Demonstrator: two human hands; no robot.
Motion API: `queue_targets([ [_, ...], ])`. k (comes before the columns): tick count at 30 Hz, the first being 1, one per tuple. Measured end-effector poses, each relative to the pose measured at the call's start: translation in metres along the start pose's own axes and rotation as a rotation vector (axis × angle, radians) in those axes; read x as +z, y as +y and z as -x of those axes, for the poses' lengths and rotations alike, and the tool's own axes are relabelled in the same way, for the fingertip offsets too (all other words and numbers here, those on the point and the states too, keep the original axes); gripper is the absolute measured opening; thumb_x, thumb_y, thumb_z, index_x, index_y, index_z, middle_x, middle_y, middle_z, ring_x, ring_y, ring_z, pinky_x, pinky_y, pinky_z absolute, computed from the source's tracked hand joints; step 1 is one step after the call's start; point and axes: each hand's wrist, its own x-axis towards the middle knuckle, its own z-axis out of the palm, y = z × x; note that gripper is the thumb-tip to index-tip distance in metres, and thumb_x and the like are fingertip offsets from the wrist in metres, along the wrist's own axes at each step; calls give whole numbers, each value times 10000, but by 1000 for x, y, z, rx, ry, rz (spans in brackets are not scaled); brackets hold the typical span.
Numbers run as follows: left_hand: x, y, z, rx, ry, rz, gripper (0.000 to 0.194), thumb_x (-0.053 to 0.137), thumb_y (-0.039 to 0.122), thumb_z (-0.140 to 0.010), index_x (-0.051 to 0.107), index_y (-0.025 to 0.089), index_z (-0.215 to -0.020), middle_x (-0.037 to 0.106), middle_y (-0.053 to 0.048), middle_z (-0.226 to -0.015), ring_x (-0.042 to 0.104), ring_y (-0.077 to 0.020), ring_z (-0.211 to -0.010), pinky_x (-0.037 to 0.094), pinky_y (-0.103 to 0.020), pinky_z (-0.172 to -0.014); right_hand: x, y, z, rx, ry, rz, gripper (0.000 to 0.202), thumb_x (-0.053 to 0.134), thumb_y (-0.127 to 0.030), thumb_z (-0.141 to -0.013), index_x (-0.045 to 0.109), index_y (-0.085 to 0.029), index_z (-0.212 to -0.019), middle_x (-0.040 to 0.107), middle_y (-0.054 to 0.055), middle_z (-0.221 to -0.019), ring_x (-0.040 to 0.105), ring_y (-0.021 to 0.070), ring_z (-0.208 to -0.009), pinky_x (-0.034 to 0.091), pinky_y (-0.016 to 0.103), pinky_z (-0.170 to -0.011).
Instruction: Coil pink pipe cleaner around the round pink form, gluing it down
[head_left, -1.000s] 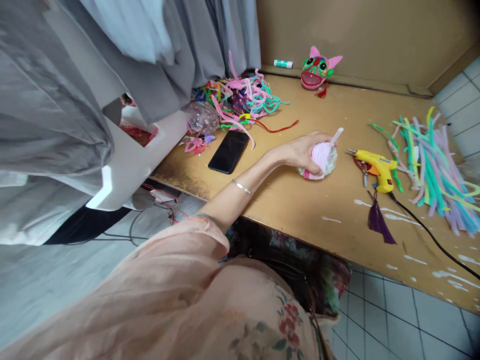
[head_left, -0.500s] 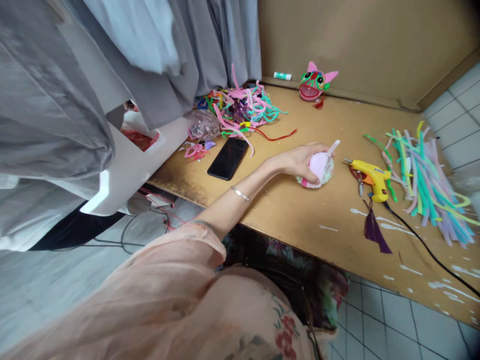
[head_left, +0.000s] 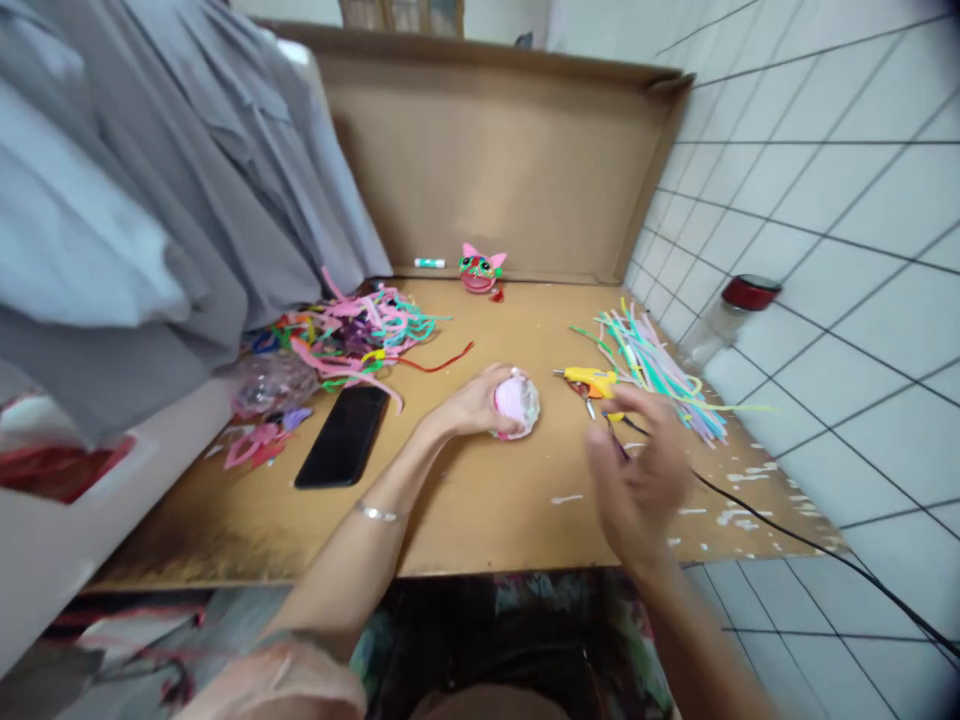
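My left hand (head_left: 480, 400) is wrapped around a small round piece (head_left: 516, 402) covered in pale pink and whitish pipe cleaners, with a brighter pink edge. It rests on or just over the tabletop. My right hand (head_left: 643, 462), smeared by motion, hovers over the table with thumb and fingers apart and nothing visible between them. Just beyond its fingertips lies a yellow hot glue gun (head_left: 590, 380), its nozzle pointing left and its handle partly hidden by that hand. A black cord (head_left: 780, 530) runs off to the right.
Loose pipe cleaners (head_left: 664, 375) lie at the right, near a red-lidded jar (head_left: 724, 320). A tangled pipe-cleaner heap (head_left: 375, 325) and a black phone (head_left: 343, 438) are on the left. At the back sit a pink-eared animal head (head_left: 480, 270) and a glue stick (head_left: 430, 263).
My right hand has come into view beside the glue gun. The head view has swung right and up. My left hand keeps its hold on the round pipe-cleaner piece.
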Motion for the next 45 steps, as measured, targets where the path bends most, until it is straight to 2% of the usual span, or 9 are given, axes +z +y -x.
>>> queue_targets([
  [2,2,0,0,23,2,19,683,817,300,-561,590,163,-1190,577,-104,-1217,584,-280,-1109,460,-437,-1030,15,-5,-20,-88,20,46,319,539,-378,-926,604,-229,-1200,665,60,-1051,599,230,-989,393,466,-962],
  [5,4,1,0,69,16,30,602,777,253,-609,593,186,-1178,600,-80,-1187,576,-261,-1116,451,-441,-1044,44,-4,-48,-143,-77,109,347,621,-337,-874,619,-192,-1189,681,58,-996,588,227,-961,335,418,-910],
  [7,5,2,0,63,34,18,620,783,255,-596,588,171,-1179,603,-81,-1176,571,-273,-1118,456,-456,-1036,58,2,-60,-149,-176,100,167,596,-291,-895,684,-200,-1005,693,49,-943,588,211,-929,316,390,-878],
  [9,5,3,1,36,43,-4,633,790,277,-593,584,153,-1179,602,-90,-1160,574,-285,-1106,467,-465,-1018,65,11,-67,-132,-235,48,122,586,-241,-898,698,-197,-874,702,41,-892,600,194,-894,320,369,-851],
  [14,5,0,0,43,34,-24,687,808,300,-574,574,186,-1209,580,-89,-1213,571,-284,-1141,447,-462,-1045,64,36,-65,-42,-205,-208,135,594,-234,-881,716,-191,-842,700,34,-814,624,164,-765,405,314,-752],
  [18,3,-4,0,34,20,-28,726,809,327,-564,563,172,-1229,567,-105,-1234,579,-277,-1140,451,-459,-1044,62,50,-55,-9,-182,-332,169,585,-265,-884,739,-201,-864,698,41,-811,639,171,-760,464,296,-722],
  [27,3,-6,2,60,20,-27,696,801,324,-588,557,171,-1222,568,-107,-1216,586,-271,-1118,472,-448,-1018,79,63,-35,18,-108,-345,163,602,-272,-876,754,-236,-829,707,38,-798,645,186,-771,504,333,-748],
  [34,2,-5,3,49,19,9,692,818,345,-590,561,208,-1218,559,-100,-1230,575,-271,-1131,451,-465,-1032,78,67,-30,36,-139,-378,140,618,-250,-854,756,-228,-857,701,37,-811,641,174,-743,497,314,-703],
  [45,1,-4,3,28,1,33,717,815,374,-586,556,176,-1224,556,-122,-1238,576,-283,-1141,468,-458,-1012,80,65,-26,-29,-147,-328,152,607,-228,-855,758,-223,-860,711,38,-826,639,166,-750,485,303,-712],
])
